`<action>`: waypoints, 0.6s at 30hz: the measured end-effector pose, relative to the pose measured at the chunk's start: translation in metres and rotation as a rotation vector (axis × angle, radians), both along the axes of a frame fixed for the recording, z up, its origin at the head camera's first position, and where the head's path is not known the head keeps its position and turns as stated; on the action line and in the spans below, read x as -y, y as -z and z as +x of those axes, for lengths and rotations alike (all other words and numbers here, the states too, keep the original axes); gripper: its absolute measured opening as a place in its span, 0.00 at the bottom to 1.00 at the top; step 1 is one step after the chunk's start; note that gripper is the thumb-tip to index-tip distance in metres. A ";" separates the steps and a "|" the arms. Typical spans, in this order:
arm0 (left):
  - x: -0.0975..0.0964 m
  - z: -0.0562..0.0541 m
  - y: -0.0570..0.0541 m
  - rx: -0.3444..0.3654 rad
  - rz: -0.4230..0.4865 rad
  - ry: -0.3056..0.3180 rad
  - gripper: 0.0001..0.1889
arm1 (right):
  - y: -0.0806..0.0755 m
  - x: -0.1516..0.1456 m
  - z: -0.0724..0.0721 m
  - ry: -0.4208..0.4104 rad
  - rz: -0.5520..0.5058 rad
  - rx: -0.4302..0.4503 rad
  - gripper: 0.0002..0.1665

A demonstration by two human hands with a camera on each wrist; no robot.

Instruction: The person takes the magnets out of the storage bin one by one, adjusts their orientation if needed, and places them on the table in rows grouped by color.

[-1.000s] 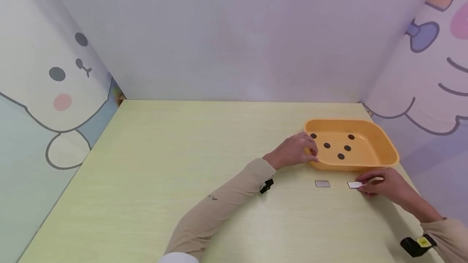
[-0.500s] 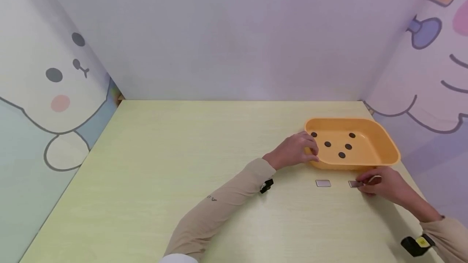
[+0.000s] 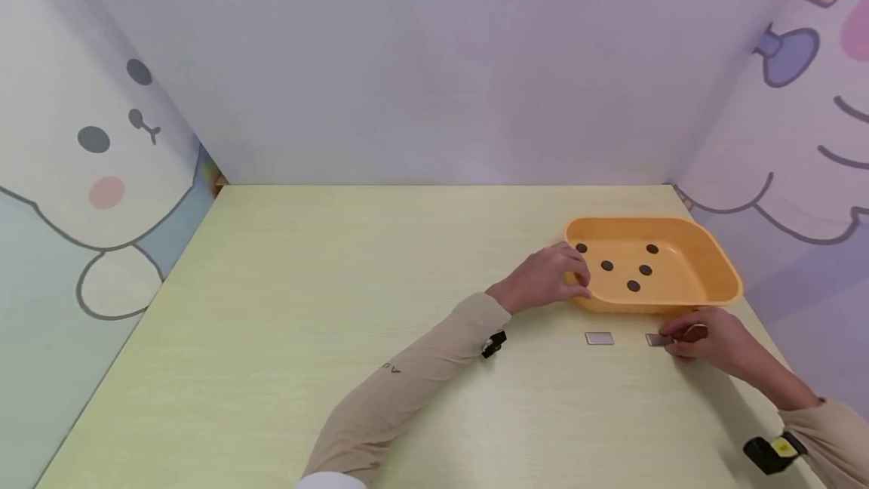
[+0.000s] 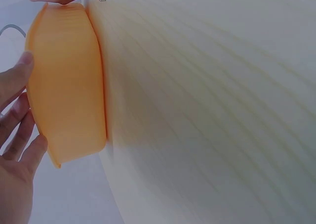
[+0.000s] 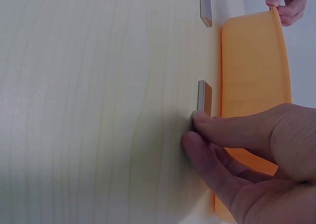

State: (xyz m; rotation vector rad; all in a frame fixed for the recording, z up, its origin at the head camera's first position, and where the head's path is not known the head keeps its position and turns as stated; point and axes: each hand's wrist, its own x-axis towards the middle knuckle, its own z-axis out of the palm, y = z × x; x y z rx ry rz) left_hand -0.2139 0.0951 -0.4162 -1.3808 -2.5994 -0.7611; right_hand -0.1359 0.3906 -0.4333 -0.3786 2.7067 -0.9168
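Where the right hand (image 3: pixel 720 339) is: low over the table (image 3: pixel 339 270), fingers bent, thumb and forefinger nearly together and pinching one end of a small flat tile (image 3: pixel 656 339).
Left hand (image 3: pixel 545 275): bent over the left rim of the orange tray (image 3: pixel 686 291), thumb outside and fingers inside, gripping the edge; its forearm slants in from the lower edge of the head view.
Hidden tile end: covered by the right thumb; whether that end is off the table cannot be told.
Hidden tray rim: part of the left side lies behind the left hand, and the right forearm is cut off at the head view's edge. Whether the right knuckles touch the tray is unclear.
Tile: at the right fingertips, to the hand's left, near the tray's front wall and well apart from the left hand.
Second tile (image 3: pixel 600 338): flat on the table, between the hands, untouched.
Tray: just beyond the right hand, with dark discs (image 3: pixel 645 270) on its floor.
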 end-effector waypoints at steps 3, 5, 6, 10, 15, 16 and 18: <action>0.000 0.000 0.000 -0.002 0.008 0.005 0.10 | -0.001 0.000 0.000 -0.009 0.013 -0.010 0.12; 0.000 -0.001 0.001 -0.003 0.010 0.009 0.10 | -0.002 -0.001 0.000 -0.021 0.021 -0.035 0.13; 0.000 -0.001 0.001 -0.003 0.012 0.010 0.10 | -0.002 -0.001 0.000 -0.028 0.022 -0.051 0.13; 0.000 -0.001 0.002 -0.006 0.012 0.009 0.10 | -0.008 -0.003 0.001 -0.078 0.008 -0.092 0.14; 0.001 -0.001 0.001 -0.003 0.013 0.007 0.10 | -0.015 -0.005 0.001 -0.128 -0.044 -0.075 0.14; 0.001 -0.001 0.001 -0.001 0.014 0.008 0.10 | -0.017 -0.005 0.001 -0.131 -0.053 -0.063 0.14; 0.001 -0.001 0.001 -0.001 0.016 0.009 0.10 | -0.020 -0.005 0.000 -0.125 -0.061 -0.040 0.15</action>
